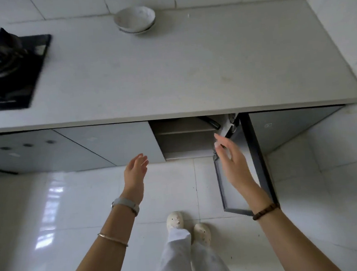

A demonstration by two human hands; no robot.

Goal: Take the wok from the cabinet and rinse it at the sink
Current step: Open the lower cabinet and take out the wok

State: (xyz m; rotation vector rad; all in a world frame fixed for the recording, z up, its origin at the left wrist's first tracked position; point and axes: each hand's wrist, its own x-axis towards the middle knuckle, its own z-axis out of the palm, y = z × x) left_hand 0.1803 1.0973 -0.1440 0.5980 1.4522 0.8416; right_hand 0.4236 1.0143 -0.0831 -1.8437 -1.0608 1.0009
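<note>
Under the counter, a grey cabinet (186,143) stands with its door (257,150) swung out to the right. Just below the countertop edge, a black handle (209,122) pokes out of the cabinet's upper shelf; the pan it belongs to is hidden. My right hand (232,161) is open, fingers spread, in front of the door's inner face near the hinge. My left hand (135,173) is open too, hovering left of the cabinet opening. Neither hand holds anything. No sink is in view.
A white countertop (168,72) runs across the view, with stacked white bowls (135,20) at the back and a black gas hob (6,69) at the left. Closed cabinet doors (101,145) sit left of the opening. My feet stand on glossy white floor tiles (72,208).
</note>
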